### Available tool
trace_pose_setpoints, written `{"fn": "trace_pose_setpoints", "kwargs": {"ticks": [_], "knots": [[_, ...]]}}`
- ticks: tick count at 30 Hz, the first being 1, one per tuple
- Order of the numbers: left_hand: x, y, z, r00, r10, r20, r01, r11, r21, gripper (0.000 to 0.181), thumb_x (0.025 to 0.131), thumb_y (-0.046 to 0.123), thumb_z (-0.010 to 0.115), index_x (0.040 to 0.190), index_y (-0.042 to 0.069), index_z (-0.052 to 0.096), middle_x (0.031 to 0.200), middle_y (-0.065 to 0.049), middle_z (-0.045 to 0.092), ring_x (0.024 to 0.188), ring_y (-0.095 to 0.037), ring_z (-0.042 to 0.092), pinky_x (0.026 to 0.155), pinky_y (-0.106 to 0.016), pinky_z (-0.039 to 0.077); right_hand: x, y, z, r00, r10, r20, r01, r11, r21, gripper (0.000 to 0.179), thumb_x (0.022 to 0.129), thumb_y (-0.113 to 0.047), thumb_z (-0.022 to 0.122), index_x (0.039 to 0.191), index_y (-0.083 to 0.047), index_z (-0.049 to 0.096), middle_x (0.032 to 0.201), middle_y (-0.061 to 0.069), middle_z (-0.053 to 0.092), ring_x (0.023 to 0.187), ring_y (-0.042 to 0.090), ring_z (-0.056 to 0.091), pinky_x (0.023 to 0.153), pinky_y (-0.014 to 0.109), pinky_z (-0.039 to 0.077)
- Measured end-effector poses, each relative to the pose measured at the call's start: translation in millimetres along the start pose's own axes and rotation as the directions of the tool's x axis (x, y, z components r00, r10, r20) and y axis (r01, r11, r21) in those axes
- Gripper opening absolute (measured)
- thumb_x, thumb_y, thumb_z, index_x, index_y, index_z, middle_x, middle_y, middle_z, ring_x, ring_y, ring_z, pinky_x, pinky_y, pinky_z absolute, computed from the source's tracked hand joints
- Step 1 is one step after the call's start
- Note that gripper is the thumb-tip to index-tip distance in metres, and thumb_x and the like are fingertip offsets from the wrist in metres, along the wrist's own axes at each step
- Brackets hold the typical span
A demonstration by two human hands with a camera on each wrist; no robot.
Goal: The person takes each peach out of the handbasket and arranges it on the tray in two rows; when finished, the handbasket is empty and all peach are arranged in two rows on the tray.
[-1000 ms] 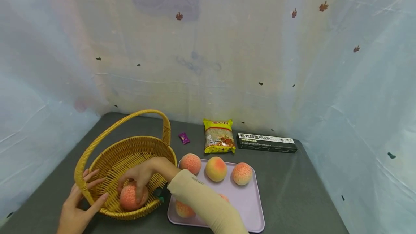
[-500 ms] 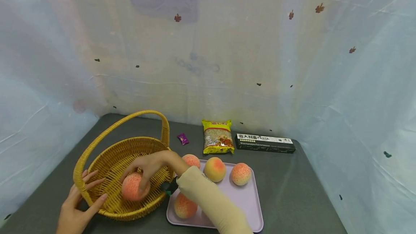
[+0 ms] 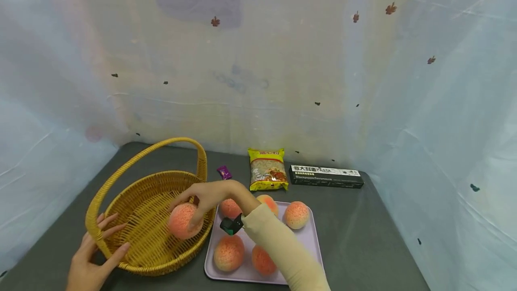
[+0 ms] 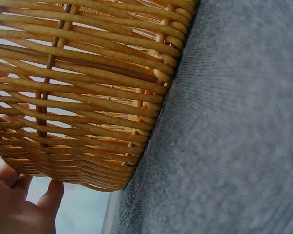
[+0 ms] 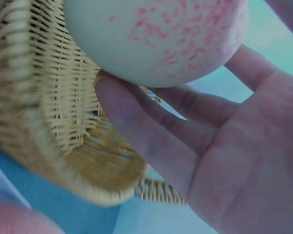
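My right hand (image 3: 210, 196) holds a pinkish peach (image 3: 182, 221) over the right side of the yellow wicker basket (image 3: 137, 187). In the right wrist view the fingers (image 5: 141, 131) curl against the pale, red-speckled peach (image 5: 161, 39), and the basket lies beyond. With the left hand (image 3: 90, 255) I grip the basket's left rim by the foot of its arched handle, fingers over the inside and thumb along the front. Only part of that hand (image 4: 20, 209) shows in the left wrist view, beside the woven wall (image 4: 88, 97). No other peach shows inside the basket.
Right of the basket lies a lilac tray (image 3: 308, 241) with several peaches, partly covered by the right sleeve (image 3: 288, 253). Farther back are a purple wrapped candy (image 3: 224, 172), a yellow food packet (image 3: 267, 169) and a black pasta box (image 3: 326, 177).
My right hand has lifted the peach from the basket's bottom and carried it right toward the rim. The left hand keeps its place on the basket.
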State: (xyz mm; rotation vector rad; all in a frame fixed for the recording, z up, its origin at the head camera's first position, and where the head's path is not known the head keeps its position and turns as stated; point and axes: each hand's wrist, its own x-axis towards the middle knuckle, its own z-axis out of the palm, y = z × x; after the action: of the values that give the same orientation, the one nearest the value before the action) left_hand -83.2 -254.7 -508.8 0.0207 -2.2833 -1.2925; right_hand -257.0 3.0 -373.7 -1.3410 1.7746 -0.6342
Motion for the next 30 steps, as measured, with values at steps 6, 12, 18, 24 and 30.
{"fn": "trace_pose_setpoints", "kwargs": {"ticks": [6,12,18,24,30], "knots": [[0.0,-1.1,-0.8,1.000,-0.020,-0.009,0.020,1.000,0.005,0.046,0.089,0.001,0.074,0.134,0.001,0.061,0.153,0.005,0.041,0.147,-0.002,0.013,0.098,0.001,0.022,-20.4,5.1,-4.6,1.000,-0.010,-0.029,0.009,0.999,-0.043,0.062,0.089,-0.015,0.073,0.146,-0.009,0.051,0.143,-0.002,0.054,0.100,0.001,0.052,0.085,0.021,0.051],[-0.3,-0.5,0.6,0.999,-0.038,-0.016,0.038,0.999,0.001,0.046,0.089,0.002,0.074,0.134,0.001,0.061,0.153,0.005,0.041,0.147,-0.002,0.014,0.097,0.001,0.024,-36.0,11.0,-6.4,0.998,-0.033,-0.046,0.030,0.998,-0.063,0.060,0.089,-0.017,0.072,0.145,-0.008,0.052,0.136,-0.004,0.058,0.099,0.002,0.053,0.084,0.023,0.052],[-0.7,0.3,1.8,0.999,-0.032,-0.020,0.032,0.999,-0.012,0.046,0.089,-0.001,0.074,0.133,0.000,0.062,0.152,0.004,0.042,0.146,-0.002,0.015,0.098,0.000,0.024,-55.2,16.5,-7.4,0.996,-0.056,-0.077,0.051,0.997,-0.062,0.060,0.089,-0.017,0.072,0.144,-0.006,0.052,0.137,0.003,0.058,0.105,0.002,0.054,0.090,0.027,0.052],[-0.6,-0.5,1.3,0.999,-0.032,-0.020,0.032,0.999,-0.008,0.045,0.089,0.000,0.074,0.133,0.000,0.062,0.152,0.004,0.043,0.146,-0.002,0.015,0.096,0.001,0.025,-76.3,24.3,-3.8,0.993,-0.038,-0.108,0.034,0.998,-0.044,0.059,0.089,-0.017,0.073,0.143,-0.007,0.053,0.139,0.005,0.057,0.113,0.002,0.055,0.095,0.028,0.051],[-1.0,0.8,0.6,0.999,-0.049,-0.018,0.049,0.999,-0.007,0.046,0.090,0.001,0.074,0.134,0.001,0.062,0.152,0.007,0.042,0.147,-0.003,0.014,0.097,0.000,0.024,-92.9,30.7,0.0,0.988,-0.038,-0.147,0.034,0.999,-0.030,0.058,0.087,-0.016,0.076,0.141,-0.008,0.056,0.135,0.000,0.060,0.103,0.004,0.057,0.088,0.031,0.055]]}}
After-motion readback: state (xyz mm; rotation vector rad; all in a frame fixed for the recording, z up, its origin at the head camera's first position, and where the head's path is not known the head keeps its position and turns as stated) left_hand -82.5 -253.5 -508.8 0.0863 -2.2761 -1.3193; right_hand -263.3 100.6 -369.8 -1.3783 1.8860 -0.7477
